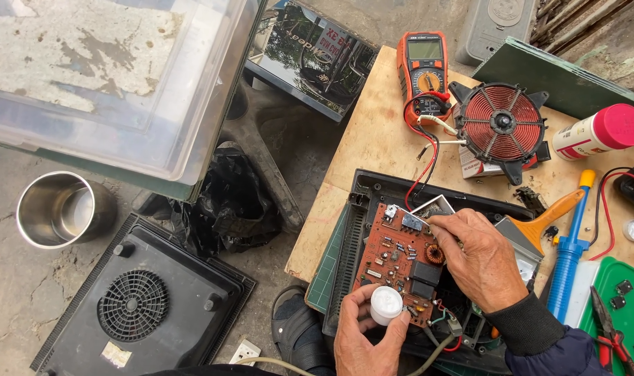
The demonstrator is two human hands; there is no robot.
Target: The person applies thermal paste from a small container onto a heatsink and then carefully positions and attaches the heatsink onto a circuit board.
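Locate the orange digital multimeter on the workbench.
The orange digital multimeter lies at the far edge of the wooden board, just left of the red copper induction coil, with its red and black leads trailing toward the circuit board.

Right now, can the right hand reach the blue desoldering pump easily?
Probably yes: the right hand rests on the circuit board, and the desoldering pump lies just beside it, nothing between.

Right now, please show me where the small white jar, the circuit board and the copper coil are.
small white jar (386,305): head view, its side.
circuit board (393,251): head view, bare middle.
copper coil (501,120): head view, its hub.
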